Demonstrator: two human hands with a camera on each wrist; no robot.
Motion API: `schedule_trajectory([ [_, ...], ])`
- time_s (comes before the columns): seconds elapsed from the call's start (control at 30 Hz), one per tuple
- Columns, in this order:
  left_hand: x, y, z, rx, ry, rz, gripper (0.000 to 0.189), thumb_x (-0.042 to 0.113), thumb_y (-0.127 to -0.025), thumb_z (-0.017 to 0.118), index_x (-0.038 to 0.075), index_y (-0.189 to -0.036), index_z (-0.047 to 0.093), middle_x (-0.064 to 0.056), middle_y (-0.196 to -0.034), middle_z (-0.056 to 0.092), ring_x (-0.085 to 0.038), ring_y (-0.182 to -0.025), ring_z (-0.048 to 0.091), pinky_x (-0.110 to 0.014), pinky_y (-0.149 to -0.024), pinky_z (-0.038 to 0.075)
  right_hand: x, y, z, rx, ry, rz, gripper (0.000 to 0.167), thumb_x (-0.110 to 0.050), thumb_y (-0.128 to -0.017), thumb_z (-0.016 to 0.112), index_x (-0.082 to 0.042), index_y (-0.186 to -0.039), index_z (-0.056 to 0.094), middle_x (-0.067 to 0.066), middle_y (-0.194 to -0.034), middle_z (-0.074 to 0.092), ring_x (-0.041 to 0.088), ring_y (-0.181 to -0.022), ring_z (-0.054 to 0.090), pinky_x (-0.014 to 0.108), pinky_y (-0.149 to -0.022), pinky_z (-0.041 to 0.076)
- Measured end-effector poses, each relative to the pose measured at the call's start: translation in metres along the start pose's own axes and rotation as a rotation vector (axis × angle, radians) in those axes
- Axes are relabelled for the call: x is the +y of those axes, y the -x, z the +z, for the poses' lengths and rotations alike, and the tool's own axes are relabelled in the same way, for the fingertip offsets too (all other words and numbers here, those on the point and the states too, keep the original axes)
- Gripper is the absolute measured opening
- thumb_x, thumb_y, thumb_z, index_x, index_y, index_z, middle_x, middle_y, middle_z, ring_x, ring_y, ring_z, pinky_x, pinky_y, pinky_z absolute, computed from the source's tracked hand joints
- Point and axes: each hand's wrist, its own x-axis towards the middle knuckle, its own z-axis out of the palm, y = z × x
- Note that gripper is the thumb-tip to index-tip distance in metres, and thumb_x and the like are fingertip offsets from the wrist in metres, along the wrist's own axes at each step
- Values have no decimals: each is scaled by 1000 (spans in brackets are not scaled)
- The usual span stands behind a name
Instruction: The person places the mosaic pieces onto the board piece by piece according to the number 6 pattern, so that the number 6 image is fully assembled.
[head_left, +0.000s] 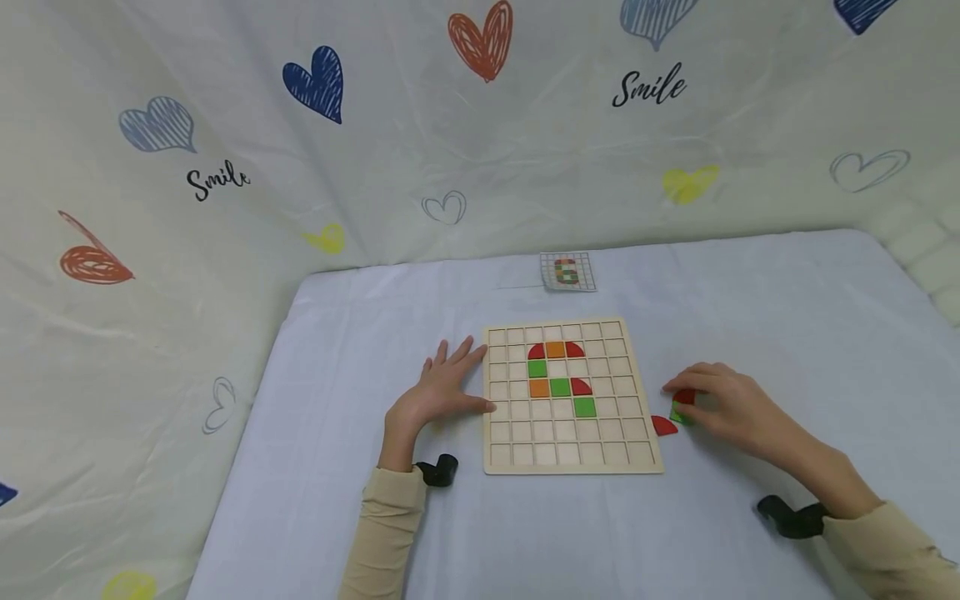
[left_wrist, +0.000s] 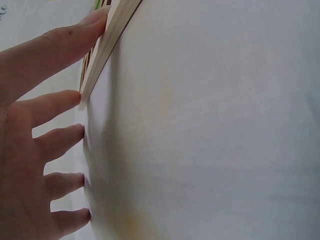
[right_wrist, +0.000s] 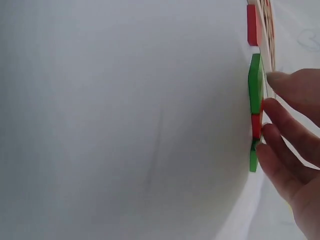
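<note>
A wooden grid board [head_left: 543,432] lies on the white-covered table. Several red, orange and green pieces sit in its cells, among them an orange square [head_left: 555,349] and a green square [head_left: 585,407]. At its left edge the left hand [head_left: 442,387] is spread, thumb and index fingertip against the rim [left_wrist: 107,47]. To the right of the board, the right hand [head_left: 723,404] is over loose pieces, its fingers slightly bent. Below its fingertips are a green piece [right_wrist: 256,82] and a red piece [right_wrist: 256,125]; a red quarter-round [head_left: 663,426] lies by the board's edge.
A small card [head_left: 567,272] printed with a coloured grid pattern lies behind the board. Black wrist straps [head_left: 791,517] show at both cuffs. A cloth with hearts and the word Smile [head_left: 648,85] hangs behind the table.
</note>
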Motion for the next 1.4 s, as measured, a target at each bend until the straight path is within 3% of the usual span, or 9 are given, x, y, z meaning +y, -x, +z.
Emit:
schedule_trajectory([
  [0.23, 0, 0, 0, 1, -2, 1, 95, 42, -86, 81, 24, -164, 30, 0, -174, 11, -38, -160, -9, -61, -127, 1, 8, 5, -3, 8, 11, -26, 42, 16, -66, 83, -11, -98, 78, -1, -99, 72, 16, -86, 62, 9, -76, 47],
  [0.67, 2, 2, -1, 3, 12, 4, 95, 41, -86, 82, 23, -164, 31, 0, -174, 12, -38, -160, -9, -61, -128, 0, 13, 6, -2, -6, 27, -70, 42, 17, -64, 84, -8, -97, 78, 0, -100, 69, 20, -88, 63, 2, -77, 44],
  [1.0, 0, 2, 0, 3, 16, 8, 94, 41, -87, 81, 23, -164, 30, 0, -174, 12, -38, -160, -9, -60, -128, 0, 9, 2, -4, -69, 2, -24, 40, 13, -65, 87, -7, -98, 74, -5, -94, 66, 10, -78, 63, 25, -68, 58],
  [1.4, -1, 1, 0, 8, 17, 17, 94, 40, -86, 82, 24, -164, 31, 0, -174, 12, -38, -160, -9, -60, -128, 0, 3, -4, -3, -132, -9, 46, 33, 12, -70, 84, -6, -95, 71, -1, -93, 63, 15, -80, 63, 29, -69, 61],
])
